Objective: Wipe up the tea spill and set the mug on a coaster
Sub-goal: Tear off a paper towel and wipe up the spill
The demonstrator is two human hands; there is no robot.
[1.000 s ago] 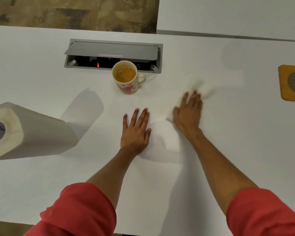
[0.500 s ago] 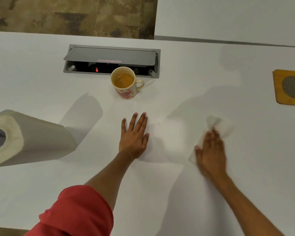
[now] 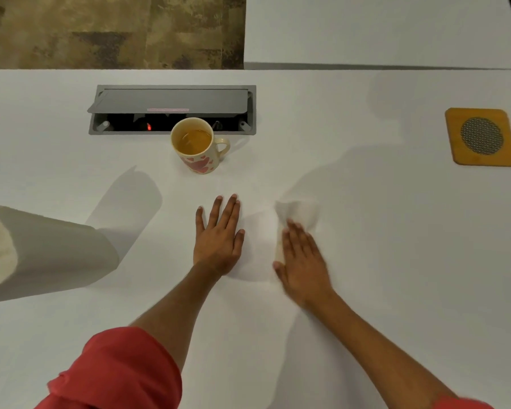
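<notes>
A cream mug [image 3: 199, 149] with red hearts holds tea and stands on the white table [image 3: 396, 261], just in front of the cable box. A square wooden coaster [image 3: 481, 136] with a round mesh centre lies at the far right. My left hand [image 3: 219, 237] rests flat on the table, fingers spread, holding nothing. Beside it my right hand [image 3: 303, 258] presses flat on a white paper towel [image 3: 300, 214], which sticks out beyond the fingertips. No spill shows on the white surface.
A paper towel roll [image 3: 42, 252] lies on its side at the left edge. A grey cable box [image 3: 171, 109] with its lid raised is set into the table behind the mug. A second white table [image 3: 381, 28] adjoins at the back right.
My right hand swept the paper towel from near the mug toward me and to the right, then back left beside my left hand. The left hand stayed flat.
</notes>
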